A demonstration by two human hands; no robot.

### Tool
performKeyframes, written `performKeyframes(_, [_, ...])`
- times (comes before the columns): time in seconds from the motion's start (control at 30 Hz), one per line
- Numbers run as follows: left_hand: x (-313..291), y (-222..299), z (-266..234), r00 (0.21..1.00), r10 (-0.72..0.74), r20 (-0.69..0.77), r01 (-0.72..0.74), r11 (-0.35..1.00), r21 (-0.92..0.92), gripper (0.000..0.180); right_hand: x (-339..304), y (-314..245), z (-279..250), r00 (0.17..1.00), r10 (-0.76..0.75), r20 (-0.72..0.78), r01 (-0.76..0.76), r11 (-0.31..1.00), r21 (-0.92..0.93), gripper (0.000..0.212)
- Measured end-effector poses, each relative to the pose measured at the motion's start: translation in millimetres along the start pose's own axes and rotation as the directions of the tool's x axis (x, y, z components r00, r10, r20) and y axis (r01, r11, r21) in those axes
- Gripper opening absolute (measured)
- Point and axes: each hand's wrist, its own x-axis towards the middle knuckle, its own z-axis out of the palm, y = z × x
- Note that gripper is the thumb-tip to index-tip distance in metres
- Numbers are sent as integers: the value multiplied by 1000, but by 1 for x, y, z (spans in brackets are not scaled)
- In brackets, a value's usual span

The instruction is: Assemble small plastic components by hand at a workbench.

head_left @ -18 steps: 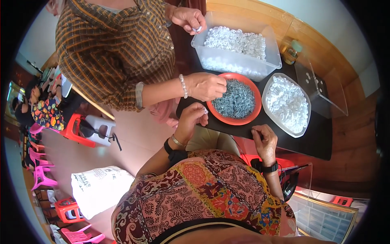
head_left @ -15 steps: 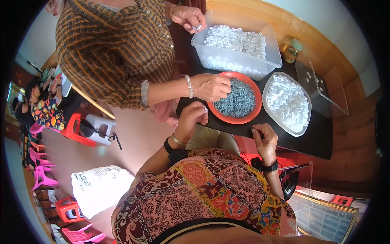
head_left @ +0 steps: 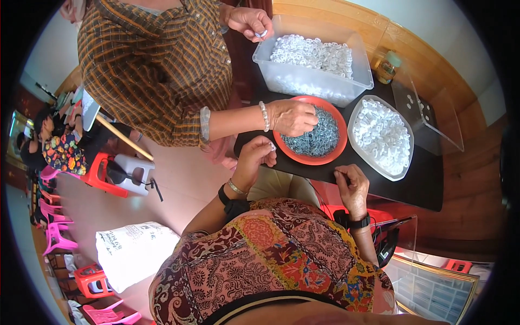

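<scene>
My left hand (head_left: 255, 160) is closed near the table's front edge, left of the red-orange plate. Between its thumb and fingertips is a small white plastic piece (head_left: 272, 147). My right hand (head_left: 353, 187) rests at the table edge, right of the plate, with curled fingers; whatever they may hold is hidden. The red-orange plate (head_left: 343, 142) is heaped with small grey metal pieces (head_left: 317, 140). A co-worker's hand (head_left: 295, 117) reaches into them, fingertips together. The co-worker's other hand (head_left: 250, 23) pinches a small white piece. Right of the plate stands a white tray (head_left: 399, 176) full of white plastic pieces (head_left: 382, 132).
A large clear bin (head_left: 314, 89) of white pieces stands at the back of the dark table (head_left: 428, 189). Behind it are a jar (head_left: 388, 67) and a clear acrylic box (head_left: 441, 122). A white sack (head_left: 135, 254) and plastic stools (head_left: 103, 176) occupy the floor at left.
The co-worker's hand over the plate has moved slightly right, deeper over the metal pieces. My two hands have hardly moved.
</scene>
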Motion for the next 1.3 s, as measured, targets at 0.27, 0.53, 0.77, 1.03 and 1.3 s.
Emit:
performKeyframes(0.27, [0, 0, 0, 1000, 10, 9, -10, 1000, 4, 13, -1, 3, 1, 1000, 14, 5, -14, 1000, -9, 6])
performKeyframes(0.53, [-2, 4, 3, 1000, -2, -25, 2, 1000, 28, 14, -1, 5, 3, 999, -46, -22, 46, 999, 3, 6])
performKeyframes(0.77, [-2, 0, 1, 1000, 14, -26, -13, 999, 35, 14, -1, 2, 3, 1000, -23, -19, 23, 1000, -10, 7])
performKeyframes(1.03, [-1, -1, 0, 1000, 6, -3, -6, 1000, 14, 14, -1, 3, 3, 1000, -25, -16, 25, 1000, -10, 8])
performKeyframes(1.3, [-1, -1, -1, 1000, 6, 3, -6, 1000, 21, 14, -1, 3, 5, 999, -46, -27, 45, 998, -39, 8])
